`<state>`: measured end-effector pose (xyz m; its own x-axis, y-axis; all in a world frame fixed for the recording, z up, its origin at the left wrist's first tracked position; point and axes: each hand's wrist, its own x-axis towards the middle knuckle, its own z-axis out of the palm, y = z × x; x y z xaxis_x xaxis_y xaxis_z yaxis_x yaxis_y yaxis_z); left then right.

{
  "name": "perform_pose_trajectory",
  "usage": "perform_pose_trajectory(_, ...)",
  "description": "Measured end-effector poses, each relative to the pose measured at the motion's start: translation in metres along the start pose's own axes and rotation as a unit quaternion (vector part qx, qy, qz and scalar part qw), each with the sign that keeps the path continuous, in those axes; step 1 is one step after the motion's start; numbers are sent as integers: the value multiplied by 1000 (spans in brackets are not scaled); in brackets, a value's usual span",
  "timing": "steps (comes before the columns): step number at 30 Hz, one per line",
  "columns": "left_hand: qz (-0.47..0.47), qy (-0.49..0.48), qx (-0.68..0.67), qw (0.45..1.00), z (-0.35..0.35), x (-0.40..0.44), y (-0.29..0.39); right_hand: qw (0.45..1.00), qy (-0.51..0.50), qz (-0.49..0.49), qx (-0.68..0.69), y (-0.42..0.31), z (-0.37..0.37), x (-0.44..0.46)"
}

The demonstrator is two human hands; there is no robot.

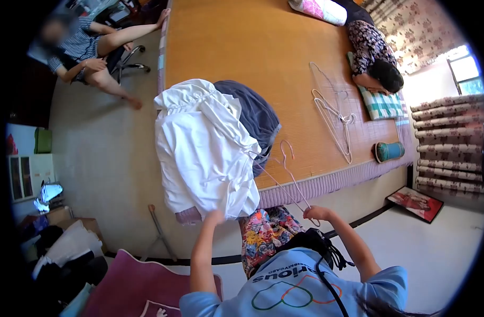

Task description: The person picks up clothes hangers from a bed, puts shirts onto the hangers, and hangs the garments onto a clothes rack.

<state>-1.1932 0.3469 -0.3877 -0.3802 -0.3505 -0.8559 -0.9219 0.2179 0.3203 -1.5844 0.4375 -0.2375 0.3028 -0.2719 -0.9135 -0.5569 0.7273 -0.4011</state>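
Note:
A white garment [192,153] with a gathered band at its far end lies bunched at the bed's near corner, partly over a dark grey garment [250,108]. My left hand [214,216], slightly blurred, is closed at the white garment's near edge. In my right hand [317,213], the fingers are closed round one end of a thin pinkish hanger [287,171]. The hanger's hook points away from me, and its other end reaches the right side of the white garment, where I cannot tell whether it goes under the cloth.
Several hangers [334,124] lie on the bed mat [236,37]. One person [369,53] lies at the bed's right side near a green checked pillow [380,103]; another [89,47] sits at left. A stick-like support [160,230] and framed picture [415,203] are near the bed.

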Motion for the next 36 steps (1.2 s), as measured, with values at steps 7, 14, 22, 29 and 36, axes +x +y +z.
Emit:
perform_pose_trajectory(7, 120, 262, -135, 948, -102, 94, 91, 983, 159, -56, -79, 2, 34, -27)
perform_pose_trajectory(14, 39, 214, 66, 974, -97, 141, 122, 981, 178, -47, 67, -2, 77, -30)
perform_pose_trajectory(22, 90, 214, -120, 965, -105, 128, 101, 967, 180, -20, 178, -2, 97, -29)
perform_pose_trajectory(29, 98, 396, -319, 855, -112, 78, 125, 969, 161, -54, 181, -19, 80, -54)
perform_pose_trajectory(36, 81, 352, -388, 848, -133, -5, 150, 968, 119, -81, 206, -27, 76, -75)
